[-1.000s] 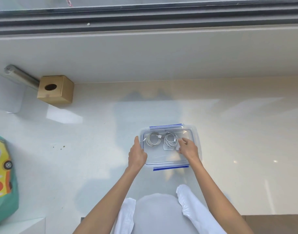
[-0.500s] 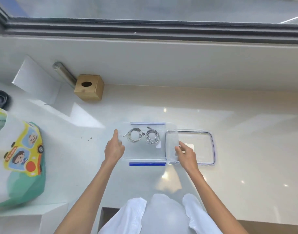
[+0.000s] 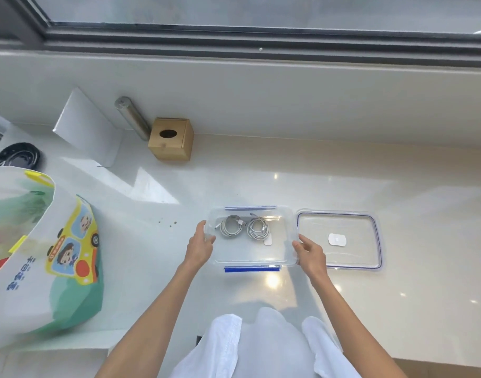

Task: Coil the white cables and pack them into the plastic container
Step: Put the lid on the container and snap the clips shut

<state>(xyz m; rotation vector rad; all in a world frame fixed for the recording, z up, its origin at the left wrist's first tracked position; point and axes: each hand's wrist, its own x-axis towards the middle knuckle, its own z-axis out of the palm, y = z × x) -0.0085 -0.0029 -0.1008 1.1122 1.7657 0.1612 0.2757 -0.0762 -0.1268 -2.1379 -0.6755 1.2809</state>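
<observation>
Forearms (image 3: 152,317) are reaching forward; the left hand (image 3: 199,248) is gripping the left end of the plastic container (image 3: 250,256), thumb over the rim, and the right hand (image 3: 311,253) is gripping its near right corner. Coiled white cables (image 3: 223,227) are lying side by side inside the container, its lid (image 3: 356,255) resting just right.

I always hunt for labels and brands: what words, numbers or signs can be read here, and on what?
Nothing is clear enough to quote.
Cartoon bag: a column of blue characters, too blurred to read.
White sticker on the lid: no print can be made out.
White tag in the plastic container: too small to tell.
Wooden box: no writing shows.
</observation>
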